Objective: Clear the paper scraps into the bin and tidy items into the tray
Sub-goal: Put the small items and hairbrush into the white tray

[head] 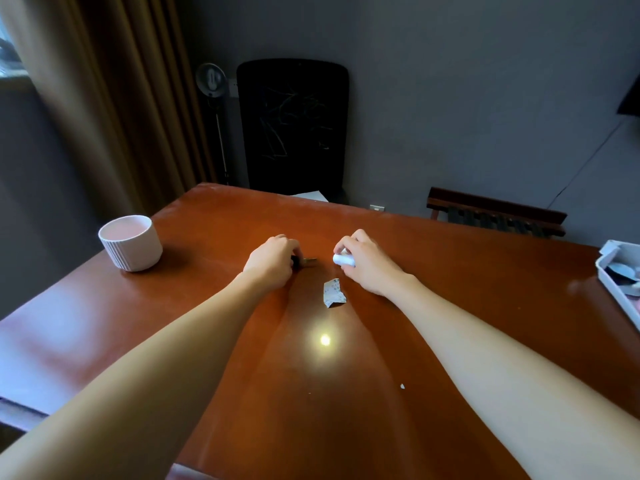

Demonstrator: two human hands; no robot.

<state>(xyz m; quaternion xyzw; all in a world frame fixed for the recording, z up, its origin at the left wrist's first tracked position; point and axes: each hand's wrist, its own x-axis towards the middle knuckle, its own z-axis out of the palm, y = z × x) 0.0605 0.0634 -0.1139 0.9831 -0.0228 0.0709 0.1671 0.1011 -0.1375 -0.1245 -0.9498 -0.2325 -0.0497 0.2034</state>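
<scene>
On the brown table [214, 306], my left hand [272, 259] curls over a small dark object with a brass-coloured end, perhaps a key [307, 260], most of it hidden under my fingers. My right hand [367, 261] grips a small white rounded case [343, 259] just to the right of it. A crumpled printed paper scrap [333, 293] lies between my wrists. A tiny white paper bit [402, 386] lies nearer me. The white ribbed bin [131, 249] stands at the left table edge. The grey tray [614, 296] with several items sits at the right edge.
A black chair [292, 126] stands behind the table's far edge, with a white sheet [310, 195] on its seat. A brown curtain [114, 98] hangs at the left. A dark wooden rack [495, 214] sits at the back right. A lamp glare [325, 339] shines on the tabletop.
</scene>
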